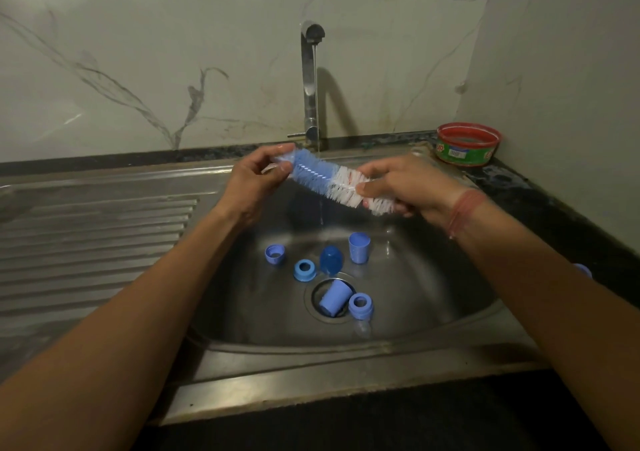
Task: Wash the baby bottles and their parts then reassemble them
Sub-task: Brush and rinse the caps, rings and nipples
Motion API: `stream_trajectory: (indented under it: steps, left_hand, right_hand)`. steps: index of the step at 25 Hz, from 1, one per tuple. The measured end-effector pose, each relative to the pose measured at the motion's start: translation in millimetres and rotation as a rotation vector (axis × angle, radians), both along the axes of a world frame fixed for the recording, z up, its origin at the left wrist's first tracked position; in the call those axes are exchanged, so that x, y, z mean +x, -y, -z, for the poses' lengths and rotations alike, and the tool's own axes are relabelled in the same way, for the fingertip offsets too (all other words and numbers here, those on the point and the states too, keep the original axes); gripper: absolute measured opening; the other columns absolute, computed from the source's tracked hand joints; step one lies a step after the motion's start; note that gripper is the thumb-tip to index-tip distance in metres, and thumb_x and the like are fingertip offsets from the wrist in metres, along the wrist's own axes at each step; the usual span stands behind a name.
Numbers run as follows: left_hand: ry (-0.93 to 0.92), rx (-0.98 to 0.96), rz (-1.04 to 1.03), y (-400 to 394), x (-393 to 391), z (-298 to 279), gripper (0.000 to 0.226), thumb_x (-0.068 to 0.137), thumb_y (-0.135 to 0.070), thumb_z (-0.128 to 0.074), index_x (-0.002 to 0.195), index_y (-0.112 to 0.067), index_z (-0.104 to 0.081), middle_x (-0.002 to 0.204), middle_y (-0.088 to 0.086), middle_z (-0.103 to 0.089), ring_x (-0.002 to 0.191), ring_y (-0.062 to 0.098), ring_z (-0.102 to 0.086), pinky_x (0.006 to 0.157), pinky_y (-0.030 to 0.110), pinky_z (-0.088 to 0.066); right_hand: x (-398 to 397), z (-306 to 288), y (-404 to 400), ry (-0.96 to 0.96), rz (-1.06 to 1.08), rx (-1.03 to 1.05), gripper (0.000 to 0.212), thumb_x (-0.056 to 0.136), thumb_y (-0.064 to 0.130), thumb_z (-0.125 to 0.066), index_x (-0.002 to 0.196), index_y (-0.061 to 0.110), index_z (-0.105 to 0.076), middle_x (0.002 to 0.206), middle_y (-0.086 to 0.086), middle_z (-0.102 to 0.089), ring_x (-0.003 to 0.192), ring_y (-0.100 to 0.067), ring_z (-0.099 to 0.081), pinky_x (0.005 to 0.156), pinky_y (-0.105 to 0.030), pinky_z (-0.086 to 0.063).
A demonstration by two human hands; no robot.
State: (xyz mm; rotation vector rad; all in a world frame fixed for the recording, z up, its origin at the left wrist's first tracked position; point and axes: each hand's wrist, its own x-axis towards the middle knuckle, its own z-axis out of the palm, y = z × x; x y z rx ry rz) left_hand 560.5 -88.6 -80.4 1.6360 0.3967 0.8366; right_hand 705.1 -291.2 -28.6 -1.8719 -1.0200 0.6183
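Steel sink [450, 315] under marble wall [138, 52], tap [310, 79] running; left hand [256, 180], right hand [405, 187] both grasping bottle brush [322, 178]

I see a bottle brush [329, 182] with blue and white bristles held slanted above the basin. Below lie blue parts: two threaded collars [275, 254] [304, 270], a translucent cap [331, 260], an upright cup [359, 247], a toppled cup [333, 297] on the drain, and a ring [360, 305].

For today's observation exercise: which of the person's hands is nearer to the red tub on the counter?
Right. The right hand grips the brush just left of the red tub; the left hand holds the brush's far end, beyond the tap.
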Motion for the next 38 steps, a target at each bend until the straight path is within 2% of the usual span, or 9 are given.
stream_trajectory:
  steps: [2, 4, 8, 13, 17, 22, 26, 29, 38]
  left_hand:
    - [-0.015, 0.011, -0.039, 1.8, 1.1, 0.7, 0.021, 0.094, -0.012, -0.061, 0.112, -0.022, -0.067, 0.112, 0.000, -0.069, 0.101, 0.011, -0.068, 0.085, 0.023, -0.056]
    - [-0.018, -0.041, -0.052, 2.7, 1.2, 0.9, 0.023, 0.093, -0.019, -0.062, 0.114, -0.012, -0.067, 0.099, 0.002, -0.073, 0.088, 0.009, -0.070, 0.081, 0.021, -0.057]
    - [-0.052, -0.156, 0.009, 2.7, -2.3, -2.1, 0.038, 0.088, -0.041, -0.059, 0.105, -0.009, -0.069, 0.076, 0.000, -0.068, 0.066, 0.007, -0.059, 0.064, 0.015, -0.053]
    - [-0.014, 0.045, -0.006, 4.1, -2.3, -4.2, 0.015, 0.095, -0.013, -0.060, 0.106, -0.021, -0.064, 0.107, -0.004, -0.067, 0.093, 0.004, -0.067, 0.082, 0.021, -0.055]
    - [-0.034, 0.176, -0.001, 1.0, -5.8, -2.8, 0.028, 0.090, -0.003, -0.065, 0.107, -0.024, -0.065, 0.116, -0.012, -0.065, 0.106, 0.001, -0.064, 0.084, 0.019, -0.054]
    - [-0.028, 0.093, -0.019, -2.8, -3.0, 4.4, 0.027, 0.094, -0.008, -0.062, 0.113, -0.027, -0.064, 0.117, -0.006, -0.066, 0.108, 0.014, -0.064, 0.084, 0.027, -0.057]
    - [0.039, -0.185, -0.030, -5.6, -0.7, 2.8, 0.022, 0.100, -0.027, -0.052, 0.114, -0.015, -0.065, 0.094, 0.004, -0.065, 0.076, 0.010, -0.060, 0.072, 0.023, -0.053]
    - [0.104, -0.400, -0.076, -7.8, -0.5, 3.9, 0.023, 0.102, -0.026, -0.050, 0.114, -0.008, -0.058, 0.101, 0.008, -0.065, 0.085, 0.016, -0.067, 0.073, 0.023, -0.058]
    - [-0.024, -0.101, 0.120, 35.5, 27.7, 0.5, 0.023, 0.092, -0.008, -0.064, 0.114, -0.011, -0.065, 0.113, 0.009, -0.070, 0.106, 0.016, -0.067, 0.091, 0.025, -0.054]
  right_hand:
    - [3.6, 0.4, 3.5, 0.179, -0.008, 0.007, 0.027, 0.087, 0.018, -0.069, 0.114, 0.020, -0.069, 0.087, 0.003, -0.070, 0.065, -0.009, -0.057, 0.056, -0.020, -0.043]
    - [5.2, 3.4, 3.0, 0.738, 0.017, 0.051, 0.029, 0.087, 0.027, -0.068, 0.116, 0.027, -0.068, 0.104, 0.003, -0.071, 0.090, -0.016, -0.063, 0.075, -0.026, -0.045]
    - [7.1, 6.3, 6.0, 1.250, 0.009, 0.256, 0.026, 0.089, 0.026, -0.066, 0.115, 0.029, -0.068, 0.093, -0.002, -0.073, 0.078, -0.029, -0.067, 0.065, -0.032, -0.047]
    - [6.6, 2.3, -0.5, 0.501, 0.011, 0.101, 0.021, 0.086, 0.020, -0.069, 0.106, 0.027, -0.071, 0.100, 0.001, -0.071, 0.087, -0.013, -0.062, 0.079, -0.023, -0.044]
    - [14.9, -1.5, 6.9, -0.042, -0.007, -0.019, 0.021, 0.088, 0.012, -0.067, 0.107, 0.022, -0.069, 0.074, 0.000, -0.068, 0.043, -0.003, -0.048, 0.041, -0.015, -0.037]
    - [21.7, 1.6, 2.7, 0.678, 0.007, 0.065, 0.027, 0.087, 0.028, -0.068, 0.114, 0.026, -0.069, 0.111, 0.003, -0.069, 0.100, -0.016, -0.062, 0.085, -0.030, -0.049]
    - [17.5, -0.7, 8.7, 1.092, 0.073, 0.223, 0.023, 0.092, 0.033, -0.061, 0.114, 0.031, -0.068, 0.097, 0.002, -0.073, 0.086, -0.025, -0.066, 0.067, -0.027, -0.044]
    - [18.8, -2.0, 10.1, 1.060, 0.167, 0.274, 0.024, 0.093, 0.033, -0.058, 0.117, 0.030, -0.066, 0.096, -0.001, -0.072, 0.085, -0.026, -0.066, 0.065, -0.025, -0.037]
    - [-4.0, 14.0, -11.0, 0.953, 0.081, 0.285, 0.033, 0.090, 0.017, -0.058, 0.122, 0.022, -0.058, 0.105, -0.007, -0.069, 0.090, -0.033, -0.064, 0.072, -0.042, -0.052]
